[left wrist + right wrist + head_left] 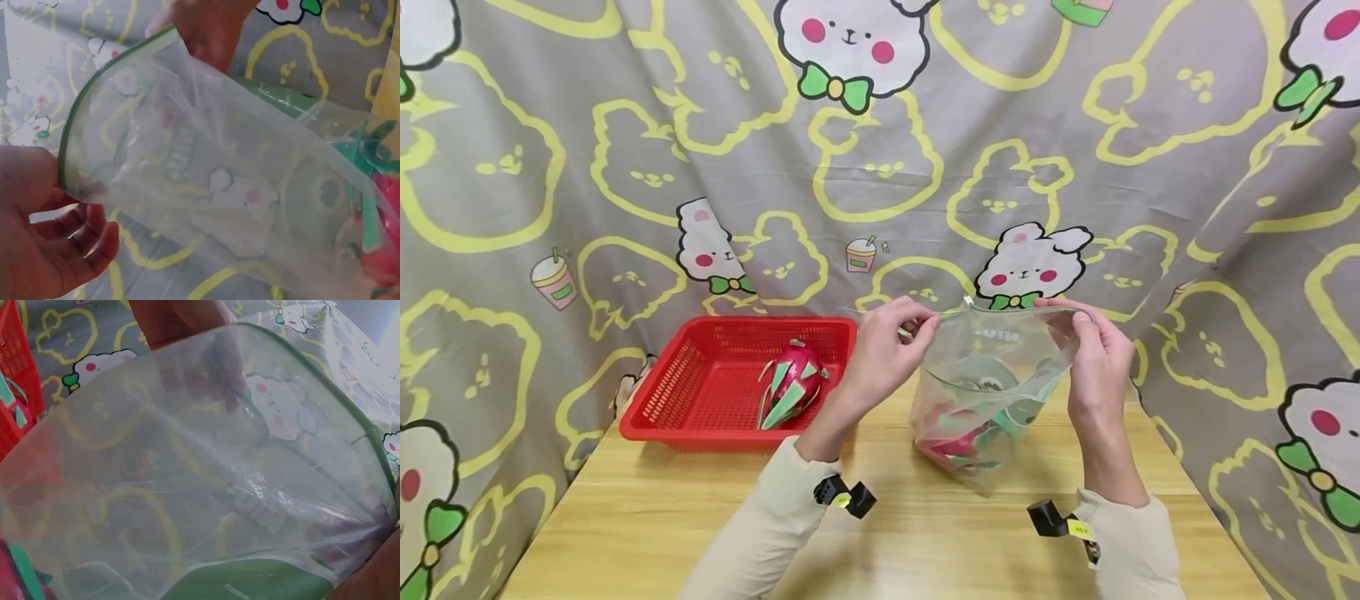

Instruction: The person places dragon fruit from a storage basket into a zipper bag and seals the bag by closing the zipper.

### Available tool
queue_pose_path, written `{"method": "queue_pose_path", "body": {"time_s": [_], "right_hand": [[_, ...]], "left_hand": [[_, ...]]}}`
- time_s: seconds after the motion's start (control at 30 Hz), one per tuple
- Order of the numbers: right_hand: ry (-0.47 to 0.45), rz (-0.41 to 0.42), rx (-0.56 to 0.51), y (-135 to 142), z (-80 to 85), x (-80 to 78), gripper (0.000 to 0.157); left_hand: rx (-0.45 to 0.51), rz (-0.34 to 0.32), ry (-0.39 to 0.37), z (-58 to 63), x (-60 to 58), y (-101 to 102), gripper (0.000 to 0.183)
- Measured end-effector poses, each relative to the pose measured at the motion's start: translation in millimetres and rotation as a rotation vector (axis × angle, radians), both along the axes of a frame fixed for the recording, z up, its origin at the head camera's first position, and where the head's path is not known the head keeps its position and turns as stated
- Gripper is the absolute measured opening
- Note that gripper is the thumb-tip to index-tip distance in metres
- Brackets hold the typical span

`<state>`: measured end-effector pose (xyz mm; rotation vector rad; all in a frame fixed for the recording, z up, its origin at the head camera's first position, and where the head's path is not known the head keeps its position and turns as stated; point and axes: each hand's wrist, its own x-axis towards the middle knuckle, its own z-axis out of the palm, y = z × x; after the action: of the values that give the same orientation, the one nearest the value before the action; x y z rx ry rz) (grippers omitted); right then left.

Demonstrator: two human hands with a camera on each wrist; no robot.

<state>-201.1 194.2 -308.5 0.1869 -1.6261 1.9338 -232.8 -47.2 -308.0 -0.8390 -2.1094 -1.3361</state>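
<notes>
A red plastic basket with perforated walls [700,437] stands on a yellow wood-grain table [955,550], before a grey curtain printed with yellow outlines and white rabbits [880,187]. Inside the basket lies a pink-red dragon fruit with green scales [793,375]. The left hand [889,346] and its pale sleeve [760,517] come between basket and bag, the forearm covering the basket's near right corner.

Right of the basket is the clear plastic bag with a green-edged mouth [981,398], a second pink-and-green fruit [953,437] low inside. Its mouth faces up; its long axis runs nearly upright, the base slightly nearer the basket.

The left thumb and fingers pinch the mouth's basket-side end; the right hand [1101,358] grips the end farther from the basket, thumb in front.
</notes>
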Motion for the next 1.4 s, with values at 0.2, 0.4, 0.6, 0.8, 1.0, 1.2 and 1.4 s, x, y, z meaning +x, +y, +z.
{"method": "queue_pose_path", "body": {"time_s": [0.2, 0.4, 0.6, 0.8, 1.0, 1.2, 1.4], "right_hand": [[0.003, -0.004, -0.009, 0.0, -5.2, 1.9, 0.035], [-0.008, 0.013, -0.035, 1.0, -7.5, 3.8, 0.033], [0.024, 0.018, -0.036, 6.4, -10.1, 9.6, 0.033], [0.062, 0.002, -0.065, 10.9, -14.1, 14.0, 0.033], [0.059, -0.019, -0.06, 12.9, -16.3, 15.2, 0.034], [0.046, -0.03, -0.059, 12.4, -16.3, 17.0, 0.034], [0.03, -0.032, -0.051, 11.6, -15.4, 19.2, 0.034]], "left_hand": [[0.041, 0.069, 0.026, -0.4, -12.0, 5.9, 0.011], [0.053, 0.048, -0.008, 1.5, -13.7, 10.4, 0.011], [0.019, -0.065, -0.073, 0.2, -5.8, 14.1, 0.012], [-0.028, -0.162, -0.088, -2.0, 4.5, 15.3, 0.015], [-0.023, -0.2, -0.104, -8.1, 9.3, 11.3, 0.022], [-0.05, -0.124, -0.125, -17.7, 3.4, -7.3, 0.02], [-0.082, -0.03, -0.182, -28.2, -7.7, -35.2, 0.019]]}}
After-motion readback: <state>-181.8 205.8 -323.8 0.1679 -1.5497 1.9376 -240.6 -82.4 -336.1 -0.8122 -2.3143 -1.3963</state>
